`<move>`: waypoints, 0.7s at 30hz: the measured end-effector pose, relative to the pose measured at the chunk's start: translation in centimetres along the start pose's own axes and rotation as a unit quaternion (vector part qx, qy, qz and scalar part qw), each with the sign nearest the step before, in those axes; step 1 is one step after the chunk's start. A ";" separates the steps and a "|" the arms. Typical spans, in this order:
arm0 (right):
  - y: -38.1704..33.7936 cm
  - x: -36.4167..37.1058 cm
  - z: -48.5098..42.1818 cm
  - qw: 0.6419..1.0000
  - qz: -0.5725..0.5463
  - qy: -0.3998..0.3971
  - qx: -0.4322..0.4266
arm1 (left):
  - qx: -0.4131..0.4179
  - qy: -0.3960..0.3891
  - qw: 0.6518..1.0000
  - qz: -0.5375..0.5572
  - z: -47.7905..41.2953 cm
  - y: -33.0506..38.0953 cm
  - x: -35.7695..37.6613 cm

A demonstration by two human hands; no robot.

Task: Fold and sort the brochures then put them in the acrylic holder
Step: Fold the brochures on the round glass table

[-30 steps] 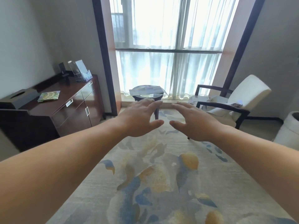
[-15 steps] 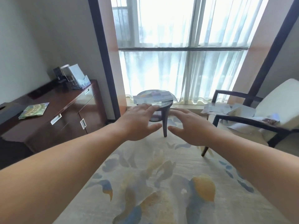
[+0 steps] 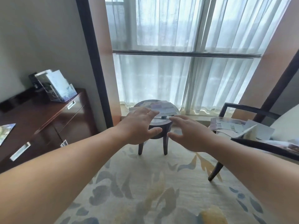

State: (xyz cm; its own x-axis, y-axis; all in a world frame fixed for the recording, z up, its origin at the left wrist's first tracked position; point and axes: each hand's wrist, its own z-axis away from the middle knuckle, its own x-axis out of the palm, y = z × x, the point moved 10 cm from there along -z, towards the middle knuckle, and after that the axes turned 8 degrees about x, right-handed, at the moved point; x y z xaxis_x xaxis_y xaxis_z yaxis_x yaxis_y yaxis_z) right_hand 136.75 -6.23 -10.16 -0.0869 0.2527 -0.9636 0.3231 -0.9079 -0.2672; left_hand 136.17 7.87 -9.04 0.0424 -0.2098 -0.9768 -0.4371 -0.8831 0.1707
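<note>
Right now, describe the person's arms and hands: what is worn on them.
The left forearm and right forearm are bare, with no sleeve in view. The left hand and right hand wear no gloves; no watch, bracelet or ring is visible.

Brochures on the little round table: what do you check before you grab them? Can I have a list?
1. Left hand open, holding nothing: ok.
2. Right hand open, holding nothing: ok.
3. Brochures lying on the round table, in view: ok.
4. Hands touching those brochures: cannot tell.
5. Acrylic holder upright on the cabinet: ok.
6. Room left in the holder: cannot tell.
</note>
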 end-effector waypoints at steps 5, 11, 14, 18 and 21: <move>1.3 -1.0 -8.6 1.000 0.004 0.005 0.019 | 0.017 -0.006 1.000 0.011 -7.5 -4.9 -0.3; 5.1 -0.6 -18.3 0.999 -0.010 -0.002 0.036 | 0.018 -0.025 0.999 0.010 -16.3 -9.8 1.6; 7.8 0.1 -23.5 0.999 -0.012 -0.019 0.038 | 0.016 -0.039 0.999 0.011 -21.3 -12.1 3.3; 11.7 -0.3 -31.0 0.999 -0.031 -0.021 0.030 | -0.012 -0.044 0.999 0.016 -28.8 -15.4 5.0; 14.4 -1.1 -35.9 0.999 -0.034 -0.028 0.021 | -0.025 -0.065 0.998 0.012 -33.9 -16.9 5.9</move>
State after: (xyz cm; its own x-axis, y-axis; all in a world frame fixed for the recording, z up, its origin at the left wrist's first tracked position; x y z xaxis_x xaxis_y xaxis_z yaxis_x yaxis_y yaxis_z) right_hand 175.30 -7.60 -12.86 -0.1600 0.2964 -0.9416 0.2753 -0.9026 -0.3309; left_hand 174.26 7.28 -13.32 -0.0855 -0.1775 -0.9804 -0.3908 -0.8992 0.1969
